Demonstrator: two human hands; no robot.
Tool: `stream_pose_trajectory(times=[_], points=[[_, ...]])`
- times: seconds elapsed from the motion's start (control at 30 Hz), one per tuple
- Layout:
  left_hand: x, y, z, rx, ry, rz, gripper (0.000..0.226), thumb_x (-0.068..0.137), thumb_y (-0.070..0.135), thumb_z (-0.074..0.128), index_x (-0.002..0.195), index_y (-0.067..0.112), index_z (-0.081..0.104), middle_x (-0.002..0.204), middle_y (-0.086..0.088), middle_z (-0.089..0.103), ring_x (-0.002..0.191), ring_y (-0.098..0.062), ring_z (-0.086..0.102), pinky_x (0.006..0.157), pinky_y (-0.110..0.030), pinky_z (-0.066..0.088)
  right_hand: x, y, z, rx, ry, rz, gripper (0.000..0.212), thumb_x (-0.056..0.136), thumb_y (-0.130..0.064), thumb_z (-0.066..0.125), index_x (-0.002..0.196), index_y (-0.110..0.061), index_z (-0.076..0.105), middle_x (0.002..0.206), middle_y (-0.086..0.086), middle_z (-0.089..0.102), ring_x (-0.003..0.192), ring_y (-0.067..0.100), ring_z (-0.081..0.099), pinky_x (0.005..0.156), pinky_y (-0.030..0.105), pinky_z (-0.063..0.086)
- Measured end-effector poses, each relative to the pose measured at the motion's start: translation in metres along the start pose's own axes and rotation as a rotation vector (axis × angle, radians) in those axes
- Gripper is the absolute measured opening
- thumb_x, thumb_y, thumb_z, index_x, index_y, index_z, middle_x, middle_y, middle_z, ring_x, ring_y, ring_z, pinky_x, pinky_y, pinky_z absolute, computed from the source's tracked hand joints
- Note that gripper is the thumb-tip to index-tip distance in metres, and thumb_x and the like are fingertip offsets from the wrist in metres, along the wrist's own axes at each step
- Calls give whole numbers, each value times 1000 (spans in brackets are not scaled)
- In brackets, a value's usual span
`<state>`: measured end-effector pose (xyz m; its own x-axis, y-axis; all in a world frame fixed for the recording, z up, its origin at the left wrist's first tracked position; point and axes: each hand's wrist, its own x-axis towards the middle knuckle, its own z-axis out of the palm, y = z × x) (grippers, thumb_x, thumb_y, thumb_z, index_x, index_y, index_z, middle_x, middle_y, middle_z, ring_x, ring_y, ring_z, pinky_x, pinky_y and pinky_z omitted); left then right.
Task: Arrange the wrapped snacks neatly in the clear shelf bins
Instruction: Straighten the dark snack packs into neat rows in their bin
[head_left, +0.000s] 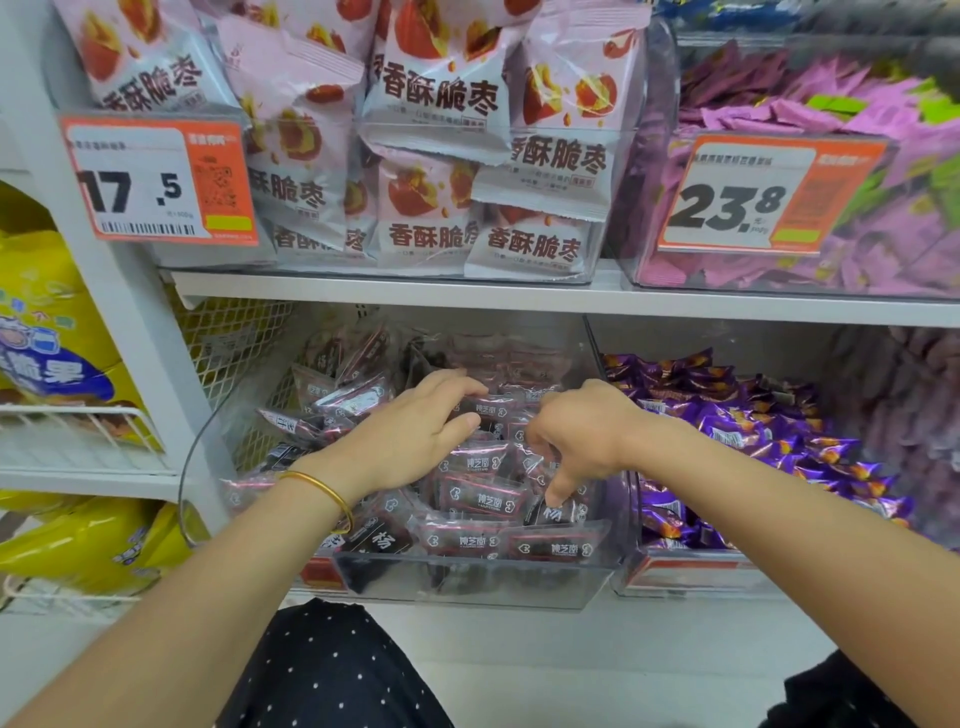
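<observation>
Dark wrapped snacks (480, 499), frame centre: judged light, slippery, best pinched at sealed ends; one gripped by left hand (415, 434); right hand (576, 436): grip cannot be told.

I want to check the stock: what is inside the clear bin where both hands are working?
The clear bin holds dark wrapped snacks with white print. The left hand and right hand cover several in the middle; the bin's floor is hidden beneath the pile.

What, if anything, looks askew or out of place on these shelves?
Nothing looks spilled or torn. In the lower bin, dark packets at back left tilt at mixed angles while front packets lie flat. The 17.5 tag hangs slightly crooked.
</observation>
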<state>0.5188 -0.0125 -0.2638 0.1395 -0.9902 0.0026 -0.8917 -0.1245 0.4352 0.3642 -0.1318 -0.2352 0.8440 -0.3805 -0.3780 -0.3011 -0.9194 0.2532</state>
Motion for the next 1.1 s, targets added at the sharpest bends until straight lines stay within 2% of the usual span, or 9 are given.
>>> stream_pose_trajectory(times=[0.17,0.27,0.4,0.53,0.7,0.8,0.9,1.0,1.1], points=[[4,-6,1,-46,11,-7,45,98,42,35,141,30,29,154,4,18,140,-17,23,113,-37,25,-8,11,-12,14,110,14,46,71,-56,70,95,-18,62,97,-2,50,81,18,50,73,29,38],[6,-6,2,-75,50,-20,47,97,40,37,141,26,29,150,3,22,135,-17,32,109,-35,30,-8,20,-25,8,120,17,47,72,-54,70,102,-19,62,101,-2,51,88,19,55,69,30,44],[9,1,6,-38,18,-3,45,99,36,34,142,27,28,152,6,22,133,-16,34,103,-30,31,-2,14,-10,-45,-15,-32,61,69,-59,68,113,-20,52,115,0,55,109,22,51,90,39,35],[17,5,5,74,-58,-23,51,101,36,28,149,27,15,157,5,14,142,-17,20,113,-33,21,-5,17,-1,88,62,2,74,63,-56,76,115,-19,39,119,0,58,111,23,50,93,37,30],[20,1,0,119,-153,-43,51,102,34,25,151,23,13,159,1,4,145,-14,4,115,-28,4,-15,13,0,71,35,98,91,66,-44,80,136,-17,28,133,3,51,125,26,42,111,49,22],[11,2,7,-11,-187,-47,54,102,36,25,151,25,6,158,6,-8,144,-8,-3,112,-21,1,-26,14,1,51,212,129,59,78,-37,69,129,-19,45,129,0,52,124,22,45,112,44,21],[11,5,10,-120,-169,-78,53,102,37,26,150,26,7,158,7,-8,144,-6,-4,110,-20,0,-31,0,5,314,473,66,30,90,-21,53,119,-23,58,124,-3,59,118,18,51,111,35,26],[8,13,-6,-107,-92,-66,50,102,35,29,148,18,23,158,-1,11,144,-8,6,108,-15,3,-29,-19,3,514,517,11,23,91,-18,50,109,-24,64,113,-3,63,107,17,56,93,35,43],[-13,11,-37,-40,176,-16,35,100,24,39,132,14,50,136,-1,46,128,-12,38,99,-15,24,-27,-28,5,574,504,7,18,92,-34,51,101,-22,63,97,-6,62,91,13,55,84,34,46]])
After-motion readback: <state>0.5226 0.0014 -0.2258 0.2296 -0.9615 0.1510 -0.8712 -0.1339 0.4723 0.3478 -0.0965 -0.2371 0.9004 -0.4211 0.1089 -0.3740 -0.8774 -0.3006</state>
